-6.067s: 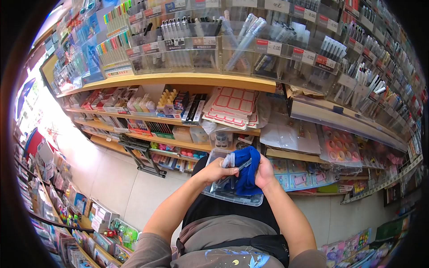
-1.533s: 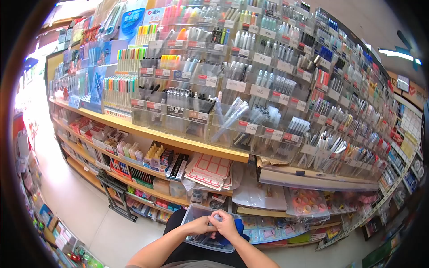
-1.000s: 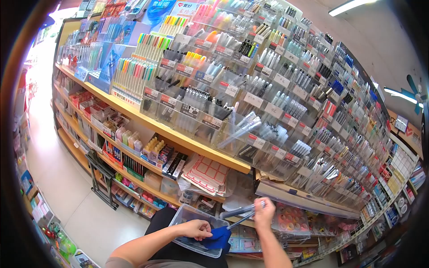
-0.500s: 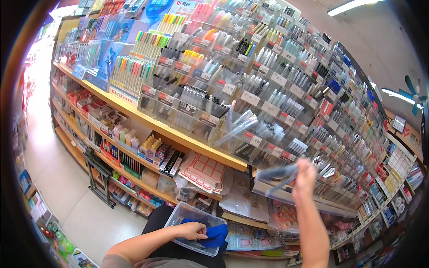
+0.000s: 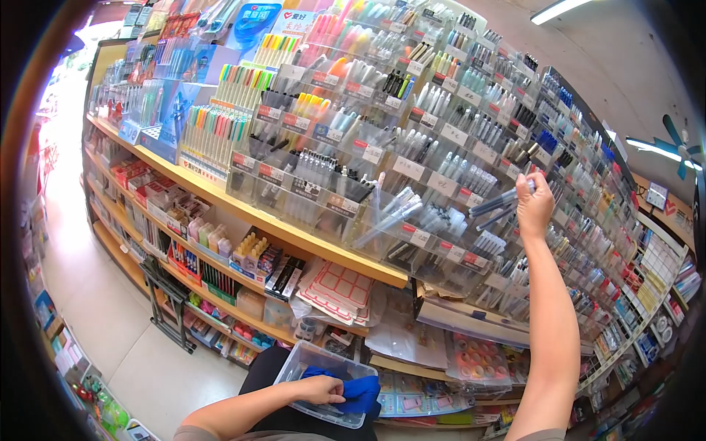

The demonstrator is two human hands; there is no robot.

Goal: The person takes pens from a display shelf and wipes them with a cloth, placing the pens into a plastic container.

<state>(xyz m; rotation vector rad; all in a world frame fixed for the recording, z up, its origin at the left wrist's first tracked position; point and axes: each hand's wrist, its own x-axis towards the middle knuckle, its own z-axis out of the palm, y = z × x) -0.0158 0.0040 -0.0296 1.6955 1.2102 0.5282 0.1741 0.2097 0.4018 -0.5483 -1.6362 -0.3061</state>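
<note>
Head view: the right hand (image 5: 535, 206) has swung up from beside the tub and is now raised in front of the pen racks (image 5: 450, 272), its fingers closed around one end of a few slim pens (image 5: 494, 203) whose other ends point leftward. As a judgement, this means the work has split: the pens are up at rack level, well apart from the cloth. Whether they touch the pens in the rack behind, I cannot tell.

The left hand (image 5: 321, 389) has stayed low, fingers curled and seemingly pinching the blue cloth (image 5: 360, 393). That cloth lies partly in the clear plastic tub (image 5: 290, 366) and bunches over its right side. The tub sits on the person's lap, over black trousers (image 5: 257, 373).

Beyond the hands, tiers of transparent compartments, many fronted by price labels (image 5: 409, 168), stand along a wooden ledge (image 5: 316, 246), with a display of coloured pens (image 5: 215, 136) toward the left. Lower shelves hold boxed goods and red-bordered sheets (image 5: 340, 285). A folded black stand (image 5: 163, 301) leans near them on the pale tiled floor (image 5: 81, 294). At upper right are a ceiling light (image 5: 555, 10) and a fan (image 5: 676, 147); bright daylight washes out the far left.
</note>
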